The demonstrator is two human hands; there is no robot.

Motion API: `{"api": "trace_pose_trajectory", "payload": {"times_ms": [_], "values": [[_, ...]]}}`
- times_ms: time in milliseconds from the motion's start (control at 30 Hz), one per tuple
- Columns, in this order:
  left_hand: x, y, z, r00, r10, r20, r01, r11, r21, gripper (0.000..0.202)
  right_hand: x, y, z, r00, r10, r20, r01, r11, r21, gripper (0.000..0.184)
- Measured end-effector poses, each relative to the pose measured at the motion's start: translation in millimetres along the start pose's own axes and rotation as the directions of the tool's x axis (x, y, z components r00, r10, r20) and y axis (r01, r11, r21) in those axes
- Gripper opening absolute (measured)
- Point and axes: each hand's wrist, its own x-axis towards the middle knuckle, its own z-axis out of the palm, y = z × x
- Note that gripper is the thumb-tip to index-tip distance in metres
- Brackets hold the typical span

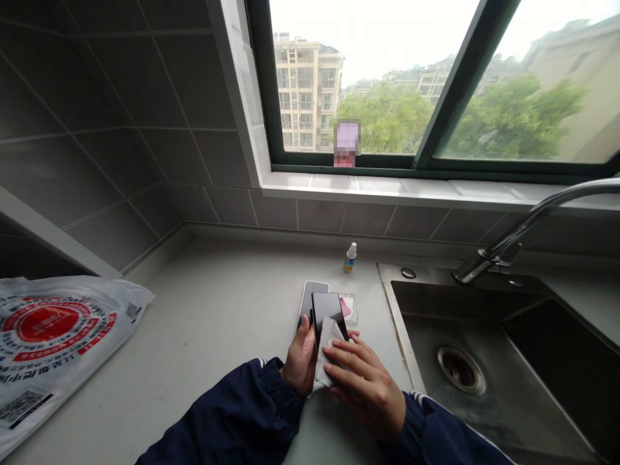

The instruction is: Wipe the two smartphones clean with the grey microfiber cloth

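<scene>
Head view, black smartphone [328, 306]: sat in the left hand [300, 361], long axis pointing toward the window [368, 58].
Left-hand grip: wrapped round the phone's lower left edge.
White cloth [320, 372]: lay over the phone's lower screen, beneath the nearer right hand [367, 380].
Right-hand grip: fingers stretched across the cloth; thumb hidden, so any pinch could not be told.
Just beside: silver-edged phone [314, 297] left, clear case [352, 311] right.
</scene>
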Motion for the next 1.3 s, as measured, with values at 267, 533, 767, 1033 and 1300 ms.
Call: {"api": "trace_pose_trajectory", "payload": {"times_ms": [267,533,767,1033,1300], "values": [[-1,1,-4.8,0.999,0.006,-0.045,-0.005,1.0,0.01,0.084,1,4,-3,0.998,0.018,0.055,-0.012,0.994,-0.106,0.044],[-3,3,-13.4,0.996,-0.092,0.002,0.092,0.995,0.03,0.09,7,-14,-5,0.977,0.004,0.212,0.031,0.986,-0.165,0.051],[-3,5,-10.4,0.997,-0.076,-0.02,0.076,0.997,-0.001,0.086,4,-5,-2,0.99,-0.052,0.128,0.073,0.984,-0.165,0.044],[-1,4,-4.3,0.99,0.08,-0.116,-0.083,0.996,-0.022,0.083,2,18,-13,0.992,-0.054,0.113,0.07,0.988,-0.141,0.041],[-2,2,-9.7,0.996,0.077,-0.044,-0.075,0.996,0.05,0.081,3,8,-4,0.989,-0.087,0.119,0.103,0.985,-0.138,0.042]]}}
